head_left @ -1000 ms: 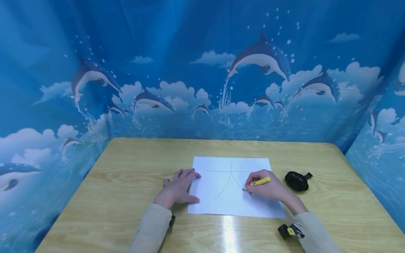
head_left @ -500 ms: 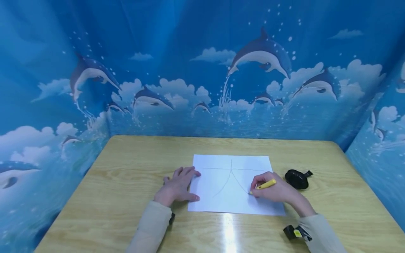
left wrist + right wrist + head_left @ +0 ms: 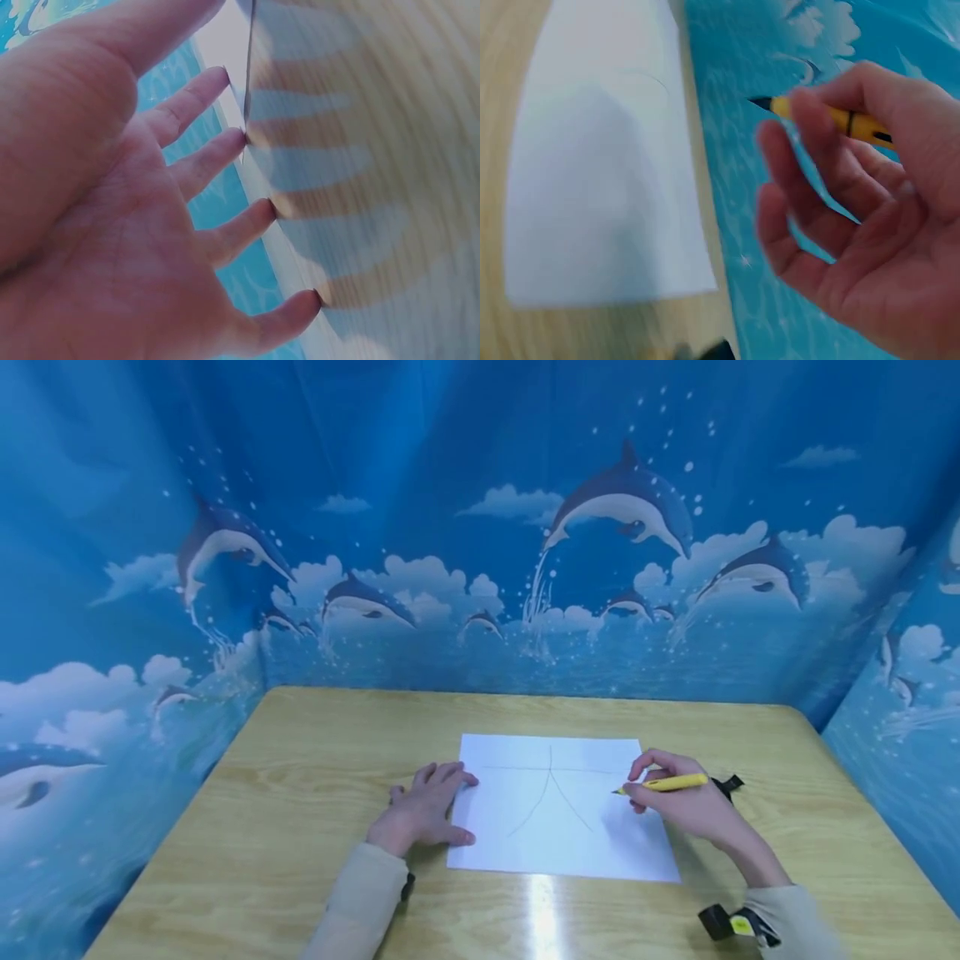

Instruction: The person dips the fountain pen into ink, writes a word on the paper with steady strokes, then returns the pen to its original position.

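Note:
A white sheet of paper (image 3: 525, 853) lies on the wooden table, bearing a thin horizontal line, a short vertical line crossing it and two strokes curving down from there. My left hand (image 3: 423, 806) rests at the sheet's left edge with its fingers spread; in the left wrist view the left fingertips (image 3: 259, 214) touch down on the surface. Between thumb and fingers my right hand (image 3: 686, 797) pinches a yellow pen (image 3: 678, 782) over the paper's right side. The pen's dark tip shows in the right wrist view, raised off the paper (image 3: 607, 247).
A black object (image 3: 737, 783) is mostly hidden behind my right hand; only its strap-like end shows. The wooden table (image 3: 300, 793) reaches back to a blue dolphin-print curtain (image 3: 450, 527), which also hangs at both sides.
My right hand drew the right-hand curved stroke further down, then lifted the pen from the paper and moved right, covering the black object. My left hand stays in place.

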The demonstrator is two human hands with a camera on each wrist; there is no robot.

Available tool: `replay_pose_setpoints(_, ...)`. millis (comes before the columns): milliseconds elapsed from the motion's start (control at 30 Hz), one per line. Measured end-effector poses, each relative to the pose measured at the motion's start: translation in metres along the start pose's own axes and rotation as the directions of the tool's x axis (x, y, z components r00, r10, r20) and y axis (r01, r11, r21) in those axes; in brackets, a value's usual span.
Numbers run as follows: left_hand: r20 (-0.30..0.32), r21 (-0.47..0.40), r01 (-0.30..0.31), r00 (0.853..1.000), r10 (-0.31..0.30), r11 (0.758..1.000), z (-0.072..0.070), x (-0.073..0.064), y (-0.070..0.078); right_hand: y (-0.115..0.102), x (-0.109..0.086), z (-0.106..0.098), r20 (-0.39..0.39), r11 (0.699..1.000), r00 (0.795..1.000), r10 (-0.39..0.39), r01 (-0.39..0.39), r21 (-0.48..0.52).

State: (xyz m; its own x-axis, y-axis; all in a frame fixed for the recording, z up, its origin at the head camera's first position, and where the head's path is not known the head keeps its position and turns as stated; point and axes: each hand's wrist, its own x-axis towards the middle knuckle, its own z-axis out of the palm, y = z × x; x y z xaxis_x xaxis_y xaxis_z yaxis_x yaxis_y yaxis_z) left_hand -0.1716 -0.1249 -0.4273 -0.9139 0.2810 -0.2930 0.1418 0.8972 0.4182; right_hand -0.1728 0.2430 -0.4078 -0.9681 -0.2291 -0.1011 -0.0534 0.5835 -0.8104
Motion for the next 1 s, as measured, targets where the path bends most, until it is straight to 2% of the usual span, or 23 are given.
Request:
replay_pose_setpoints(67, 0.001, 0.005, -0.001, 1.000, 0.001, 1.000, 0.002, 0.000, 0.000, 0.003, -0.005, -0.009, -0.080, 1.000, 0.997, -0.021, 0.023, 0.020)
replay_pose_setpoints(167, -0.001, 0.009, 0.000, 1.000, 0.000, 1.000, 0.004, 0.000, -0.001, 0.011, -0.013, -0.020, -0.189, 0.999, 0.981, -0.037, 0.044, 0.030)
replay_pose_setpoints(267, -0.006, 0.012, -0.006, 1.000, 0.006, 1.000, 0.006, 0.000, -0.002, 0.021, -0.021, -0.031, -0.255, 0.999, 0.967, -0.019, 0.028, 0.031)
replay_pose_setpoints(400, -0.004, 0.010, -0.020, 1.000, 0.021, 1.000, 0.006, 0.000, -0.002, 0.037, -0.032, -0.045, -0.258, 0.997, 0.966, 0.032, -0.013, 0.074)
replay_pose_setpoints(467, -0.005, 0.009, -0.028, 1.000, 0.028, 1.000, 0.005, -0.001, -0.002, 0.046, -0.039, -0.051, -0.241, 0.986, 0.970, 0.030, 0.011, 0.164)
replay_pose_setpoints(567, -0.007, 0.002, -0.028, 1.000, 0.028, 1.000, 0.004, -0.001, -0.002, 0.059, -0.047, -0.060, -0.245, 0.938, 0.970, 0.010, 0.076, 0.338)
replay_pose_setpoints(633, -0.011, -0.002, -0.029, 1.000, 0.029, 1.000, 0.003, -0.001, -0.002, 0.067, -0.051, -0.064, -0.272, 0.915, 0.962, 0.024, 0.088, 0.393)
replay_pose_setpoints(667, -0.012, -0.004, -0.030, 0.999, 0.030, 1.000, 0.003, -0.002, -0.002, 0.070, -0.054, -0.066, -0.295, 0.924, 0.955, 0.040, 0.077, 0.374)
replay_pose_setpoints(733, -0.015, -0.007, -0.030, 0.999, 0.030, 1.000, 0.002, -0.002, -0.002, 0.077, -0.058, -0.069, -0.347, 0.966, 0.936, 0.061, 0.032, 0.256)
replay_pose_setpoints(800, -0.017, -0.007, -0.032, 0.999, 0.032, 0.999, 0.002, -0.002, -0.002, 0.084, -0.062, -0.071, -0.393, 0.998, 0.919, 0.030, -0.005, 0.064)
replay_pose_setpoints(833, -0.018, -0.007, -0.033, 0.999, 0.033, 0.999, 0.001, -0.002, -0.002, 0.088, -0.063, -0.072, -0.407, 0.999, 0.913, -0.003, -0.015, -0.041)
replay_pose_setpoints(867, -0.018, -0.006, -0.033, 0.999, 0.033, 0.999, 0.001, -0.002, -0.002, 0.092, -0.064, -0.072, -0.424, 0.989, 0.905, -0.044, -0.020, -0.146)
replay_pose_setpoints(933, -0.020, -0.001, -0.033, 0.999, 0.033, 0.999, 0.001, -0.001, -0.002, 0.099, -0.065, -0.071, -0.435, 0.955, 0.894, -0.107, -0.030, -0.297)
replay_pose_setpoints(1000, -0.021, 0.004, -0.035, 0.999, 0.035, 0.999, 0.002, -0.001, -0.003, 0.103, -0.065, -0.071, -0.437, 0.925, 0.890, -0.128, -0.052, -0.377)
